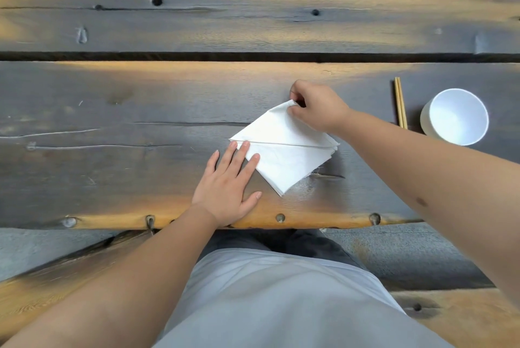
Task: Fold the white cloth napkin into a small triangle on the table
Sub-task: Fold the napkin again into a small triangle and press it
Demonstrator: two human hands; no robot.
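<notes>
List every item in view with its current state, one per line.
white napkin: folded, diamond-shaped, flat on the table, far corner lifted.
right hand: pinching the far corner.
left hand: flat, fingertips pressing the napkin's left corner.
white cup: upright, empty.
chopsticks: paired, lying beside the cup.

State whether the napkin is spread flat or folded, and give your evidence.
Folded. The napkin shows stacked edges, and the right hand pinches its far corner.

Bare forearms; light grey top [281, 300]; dark trousers [318, 243].
</notes>
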